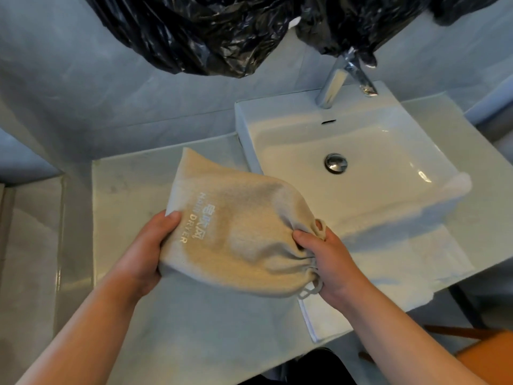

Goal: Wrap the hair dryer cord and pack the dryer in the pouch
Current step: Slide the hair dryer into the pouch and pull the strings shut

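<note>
A beige cloth pouch point(236, 232) marked "HAIR DRYER" bulges as if something fills it; the dryer and its cord are hidden from view. I hold the pouch just above the countertop, beside the sink. My left hand point(144, 251) grips its left edge, thumb on top. My right hand point(330, 262) clutches the gathered drawstring mouth at the right end, and the pale cord loops point(311, 290) hang below that hand.
A white square sink point(249, 126) with a chrome faucet point(336, 81) and drain plug point(336, 162) sits to the right. The pale countertop point(125, 184) runs under the pouch. Black plastic sheeting point(222, 31) hangs overhead at the back. A white towel point(327, 320) lies at the sink's front.
</note>
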Action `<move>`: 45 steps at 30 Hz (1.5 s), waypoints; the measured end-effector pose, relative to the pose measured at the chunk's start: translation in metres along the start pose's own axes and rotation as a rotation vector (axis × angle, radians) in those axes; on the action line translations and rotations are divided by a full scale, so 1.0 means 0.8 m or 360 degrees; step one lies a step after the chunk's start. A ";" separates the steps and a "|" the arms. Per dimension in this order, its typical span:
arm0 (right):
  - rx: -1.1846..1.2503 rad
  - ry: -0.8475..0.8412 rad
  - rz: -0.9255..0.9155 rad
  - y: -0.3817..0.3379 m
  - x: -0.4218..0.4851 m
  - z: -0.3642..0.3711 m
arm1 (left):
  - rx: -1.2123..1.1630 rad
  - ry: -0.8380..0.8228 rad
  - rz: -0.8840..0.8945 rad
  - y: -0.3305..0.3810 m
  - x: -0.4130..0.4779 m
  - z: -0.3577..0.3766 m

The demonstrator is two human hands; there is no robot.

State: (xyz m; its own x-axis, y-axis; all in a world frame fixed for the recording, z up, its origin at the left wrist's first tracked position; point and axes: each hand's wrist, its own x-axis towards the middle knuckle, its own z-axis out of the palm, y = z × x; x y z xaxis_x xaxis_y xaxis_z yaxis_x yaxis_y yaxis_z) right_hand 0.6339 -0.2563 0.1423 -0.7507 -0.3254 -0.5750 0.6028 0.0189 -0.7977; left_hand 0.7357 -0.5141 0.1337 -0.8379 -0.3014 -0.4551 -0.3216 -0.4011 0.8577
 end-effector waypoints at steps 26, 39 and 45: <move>0.0473 0.0434 -0.0250 -0.053 -0.121 -0.384 | 0.0329 -0.0392 0.0074 -0.070 -0.041 0.411; 0.0583 0.0554 -0.0246 -0.103 -0.094 -0.504 | 0.0359 -0.0473 0.0004 -0.084 0.009 0.541; 0.0529 0.0602 -0.0223 -0.147 -0.027 -0.531 | 0.0291 -0.0432 -0.0018 -0.072 0.087 0.583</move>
State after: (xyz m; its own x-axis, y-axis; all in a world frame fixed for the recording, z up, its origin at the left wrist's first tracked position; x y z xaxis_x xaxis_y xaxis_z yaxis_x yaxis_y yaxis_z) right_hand 0.4644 0.1498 0.1710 -0.8384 0.0620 -0.5416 0.4969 -0.3214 -0.8061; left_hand 0.4906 -0.1087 0.1644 -0.9128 -0.0462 -0.4058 -0.3850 -0.2340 0.8927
